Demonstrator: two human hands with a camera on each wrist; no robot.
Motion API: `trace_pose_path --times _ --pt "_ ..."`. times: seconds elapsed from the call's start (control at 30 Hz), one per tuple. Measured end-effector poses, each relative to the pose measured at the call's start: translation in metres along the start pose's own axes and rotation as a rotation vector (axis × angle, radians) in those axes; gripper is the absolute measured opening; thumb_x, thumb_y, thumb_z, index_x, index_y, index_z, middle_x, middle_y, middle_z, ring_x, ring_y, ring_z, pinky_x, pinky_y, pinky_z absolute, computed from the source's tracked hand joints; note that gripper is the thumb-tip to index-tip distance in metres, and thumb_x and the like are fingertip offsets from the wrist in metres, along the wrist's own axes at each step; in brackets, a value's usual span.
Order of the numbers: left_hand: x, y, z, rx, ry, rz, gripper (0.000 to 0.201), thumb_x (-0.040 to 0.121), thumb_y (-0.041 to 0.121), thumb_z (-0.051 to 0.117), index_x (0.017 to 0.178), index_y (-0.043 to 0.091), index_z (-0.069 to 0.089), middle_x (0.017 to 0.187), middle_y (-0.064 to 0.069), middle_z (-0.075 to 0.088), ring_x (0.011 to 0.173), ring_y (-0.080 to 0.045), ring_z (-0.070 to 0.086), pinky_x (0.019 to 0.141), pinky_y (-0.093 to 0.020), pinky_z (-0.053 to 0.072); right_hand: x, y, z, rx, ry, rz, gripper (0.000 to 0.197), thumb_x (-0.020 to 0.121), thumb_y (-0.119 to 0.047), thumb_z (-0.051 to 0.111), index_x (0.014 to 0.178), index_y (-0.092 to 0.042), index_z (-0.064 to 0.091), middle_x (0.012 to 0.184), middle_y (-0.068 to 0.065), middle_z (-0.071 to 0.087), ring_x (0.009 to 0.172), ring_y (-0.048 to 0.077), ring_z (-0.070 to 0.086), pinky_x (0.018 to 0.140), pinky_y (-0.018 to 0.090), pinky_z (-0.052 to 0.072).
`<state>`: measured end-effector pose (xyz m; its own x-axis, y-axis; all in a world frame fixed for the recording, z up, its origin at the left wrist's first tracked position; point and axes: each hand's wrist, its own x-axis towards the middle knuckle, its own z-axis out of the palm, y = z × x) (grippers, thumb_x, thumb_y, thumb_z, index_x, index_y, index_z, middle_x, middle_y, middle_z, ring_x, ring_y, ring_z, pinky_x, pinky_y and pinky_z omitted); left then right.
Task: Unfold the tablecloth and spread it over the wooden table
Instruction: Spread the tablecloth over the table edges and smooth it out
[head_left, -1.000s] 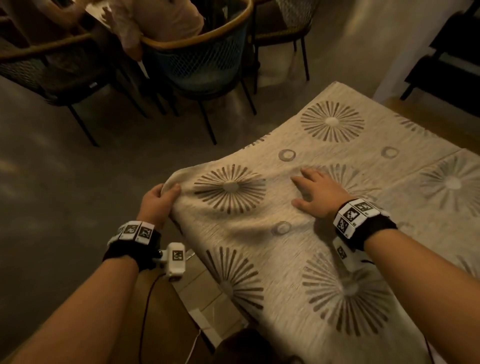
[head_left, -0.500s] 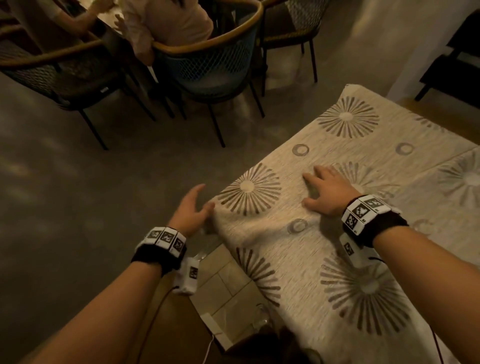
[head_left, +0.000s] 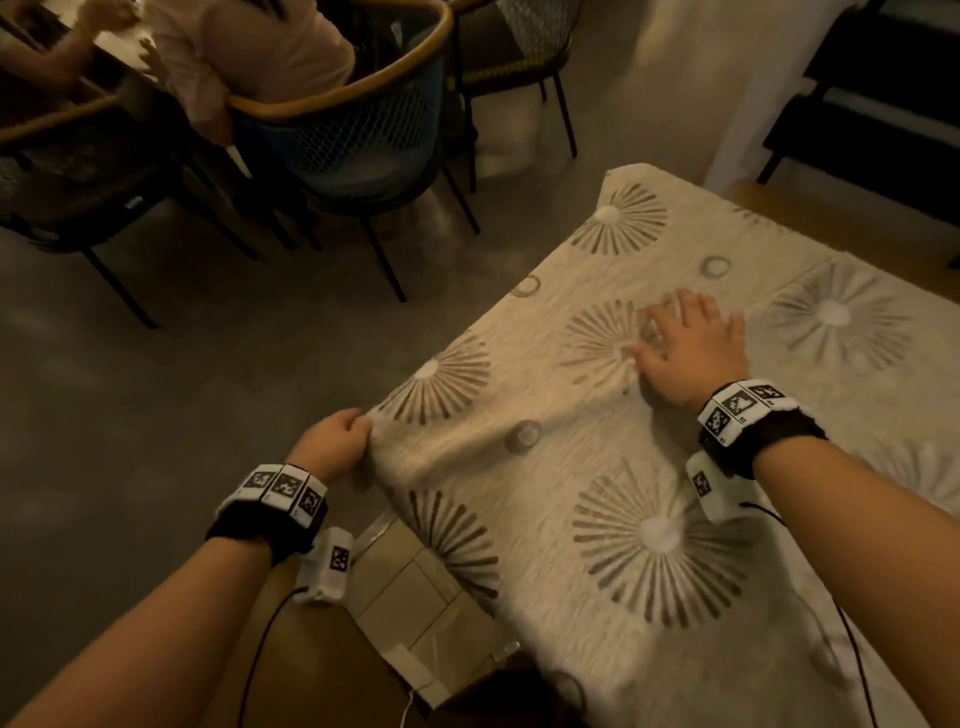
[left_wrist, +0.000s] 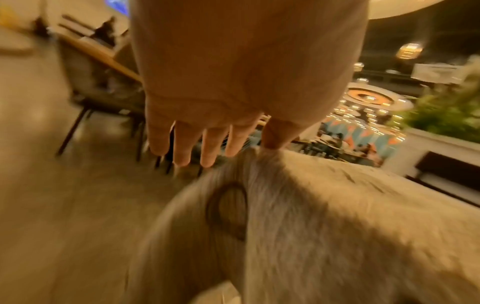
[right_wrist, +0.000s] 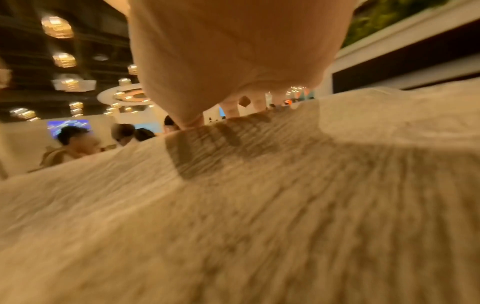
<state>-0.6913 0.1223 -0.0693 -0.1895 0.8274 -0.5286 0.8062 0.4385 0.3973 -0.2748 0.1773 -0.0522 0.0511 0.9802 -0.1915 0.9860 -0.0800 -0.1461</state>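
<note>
A beige tablecloth (head_left: 571, 467) with brown sunburst and ring prints lies over most of the wooden table, whose bare wood (head_left: 753, 188) shows only past the far edge. My left hand (head_left: 358, 423) grips the cloth's left edge, which hangs off the table side. In the left wrist view the thumb and fingers (left_wrist: 246, 152) pinch a raised ridge of cloth (left_wrist: 311, 205). My right hand (head_left: 670, 332) lies flat with spread fingers on a sunburst print near the middle. The blurred right wrist view shows those fingers (right_wrist: 233, 115) pressing the fabric (right_wrist: 233, 205). A diagonal fold runs between both hands.
Blue mesh chairs (head_left: 363, 119) with thin black legs stand across the grey floor (head_left: 156, 389), with a seated person (head_left: 249, 57) at another table. A dark bench (head_left: 857, 119) sits beyond the far right edge. A pale tiled panel (head_left: 415, 587) shows below the hanging cloth.
Half a second ago my left hand was open and off the cloth; now it grips the left edge again. My right hand has slid farther across the cloth.
</note>
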Motion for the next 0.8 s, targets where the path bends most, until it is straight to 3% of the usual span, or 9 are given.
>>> trace_pose_path --times 0.03,0.1,0.27,0.4,0.47,0.57,0.67,0.73,0.8 --pt "0.001 0.007 -0.006 0.068 0.007 0.002 0.042 0.095 0.032 0.050 0.134 0.014 0.051 0.137 -0.015 0.054 0.124 -0.031 0.051 0.105 -0.039 0.040 0.002 0.006 0.000 0.014 -0.009 0.043 0.070 0.091 -0.063 0.035 0.151 -0.030 0.021 0.162 0.007 0.008 0.149 0.030 0.005 0.116 0.058 0.005" --pt "0.000 0.038 -0.019 0.188 0.016 0.107 0.060 0.094 0.032 0.054 0.147 0.016 0.033 0.150 -0.012 0.040 0.133 -0.029 0.043 0.109 -0.039 0.035 0.004 0.020 -0.002 0.072 -0.104 0.136 0.079 0.085 -0.072 0.034 0.151 -0.034 0.014 0.163 0.005 0.000 0.149 0.031 -0.001 0.115 0.062 0.006" --pt "0.021 0.142 -0.021 0.515 -0.172 0.434 0.055 0.092 0.038 0.056 0.142 0.021 0.041 0.144 -0.004 0.048 0.128 -0.022 0.048 0.105 -0.035 0.039 -0.001 0.056 -0.012 0.141 -0.308 0.269 0.109 0.063 -0.092 0.041 0.150 -0.042 -0.002 0.162 0.001 -0.014 0.147 0.033 -0.013 0.114 0.065 0.007" --pt "0.046 0.238 -0.013 0.479 -0.104 0.581 0.047 0.092 0.035 0.056 0.136 0.023 0.048 0.132 -0.003 0.057 0.118 -0.024 0.054 0.095 -0.031 0.043 -0.006 0.058 -0.017 0.156 -0.354 0.250 0.116 0.060 -0.091 0.046 0.149 -0.043 -0.010 0.160 -0.001 -0.022 0.147 0.032 -0.017 0.113 0.067 0.007" --pt "0.064 0.285 -0.009 0.345 -0.072 0.581 0.044 0.091 0.033 0.056 0.133 0.021 0.051 0.127 -0.002 0.060 0.114 -0.022 0.056 0.089 -0.027 0.042 -0.005 0.055 -0.016 0.165 -0.353 0.248 0.115 0.060 -0.092 0.045 0.148 -0.044 -0.012 0.159 -0.001 -0.025 0.146 0.032 -0.019 0.112 0.068 0.006" --pt "0.101 0.340 0.003 0.179 0.000 0.506 0.045 0.090 0.034 0.058 0.131 0.015 0.053 0.127 -0.006 0.061 0.117 -0.024 0.056 0.094 -0.029 0.041 -0.003 0.055 -0.016 0.190 -0.357 0.247 0.116 0.059 -0.092 0.047 0.148 -0.046 -0.013 0.159 -0.002 -0.026 0.146 0.032 -0.020 0.111 0.069 0.004" --pt "0.144 0.368 0.024 0.226 -0.041 0.434 0.057 0.091 0.046 0.054 0.133 0.008 0.049 0.132 -0.013 0.057 0.120 -0.032 0.053 0.097 -0.036 0.042 0.001 0.058 -0.015 0.204 -0.329 0.269 0.116 0.058 -0.090 0.050 0.147 -0.048 -0.011 0.160 -0.004 -0.023 0.146 0.032 -0.019 0.112 0.068 0.003" --pt "0.173 0.368 0.039 0.336 -0.101 0.423 0.057 0.087 0.055 0.052 0.117 0.006 0.058 0.122 -0.018 0.062 0.107 -0.035 0.059 0.085 -0.039 0.046 0.000 0.056 -0.013 0.184 -0.336 0.294 0.116 0.056 -0.092 0.048 0.145 -0.051 -0.013 0.159 -0.006 -0.023 0.145 0.037 -0.021 0.112 0.067 0.003" --pt "0.190 0.376 0.046 0.367 -0.113 0.440 0.047 0.084 0.056 0.057 0.086 0.009 0.064 0.099 -0.017 0.069 0.083 -0.032 0.062 0.070 -0.036 0.045 0.001 0.057 -0.009 0.195 -0.332 0.325 0.116 0.053 -0.094 0.046 0.144 -0.053 -0.016 0.157 -0.008 -0.028 0.142 0.042 -0.024 0.111 0.068 0.000"
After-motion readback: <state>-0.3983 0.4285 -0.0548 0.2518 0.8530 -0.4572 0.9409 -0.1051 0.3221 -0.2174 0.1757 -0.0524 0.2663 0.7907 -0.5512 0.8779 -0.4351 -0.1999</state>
